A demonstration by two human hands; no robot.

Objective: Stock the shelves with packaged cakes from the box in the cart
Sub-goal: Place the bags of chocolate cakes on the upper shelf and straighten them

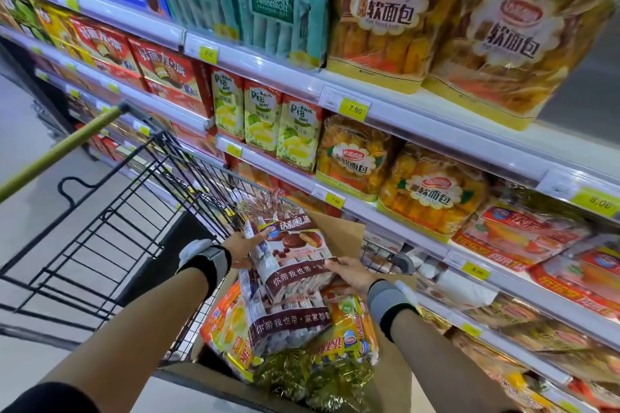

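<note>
Here a brown cake bag (288, 245), printed with round chocolate pies and gathered at its clear top, is held above the box (339, 231) in the cart (141, 211). It is gripped at its sides by the left hand (246, 245) and right hand (352, 273), fingers curled. Another brown bag (288, 325) and yellow bags (228, 329) are held in the box.

floor (30, 131): pale grey, glossy | price rail (436, 131): white | lighting: seemingly overhead
</note>
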